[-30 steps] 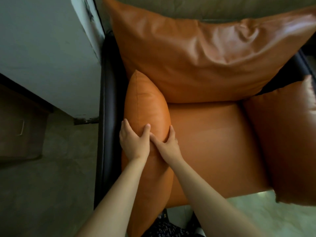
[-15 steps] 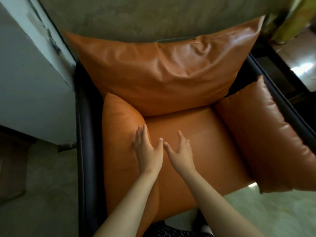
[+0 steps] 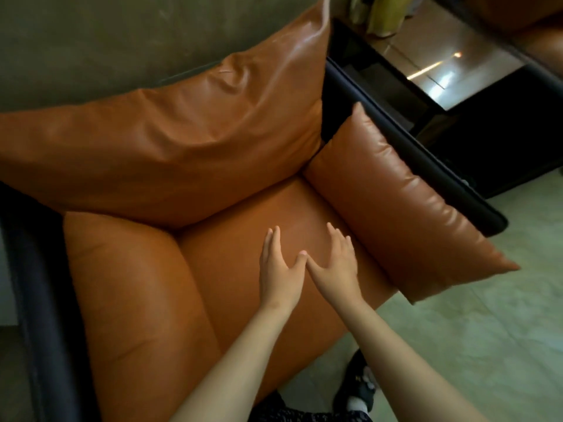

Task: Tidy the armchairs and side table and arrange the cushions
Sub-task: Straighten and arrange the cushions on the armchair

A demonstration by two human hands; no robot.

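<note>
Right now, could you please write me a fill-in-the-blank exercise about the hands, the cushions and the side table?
1. On the seat cushion, the left hand and the right hand lie flat, with their ____ touching.
2. The side table stands beyond the armchair, on the person's ____ side.
3. The fingers of both hands are straight, and they hold ____.

Missing words: thumbs; right; nothing.
</note>
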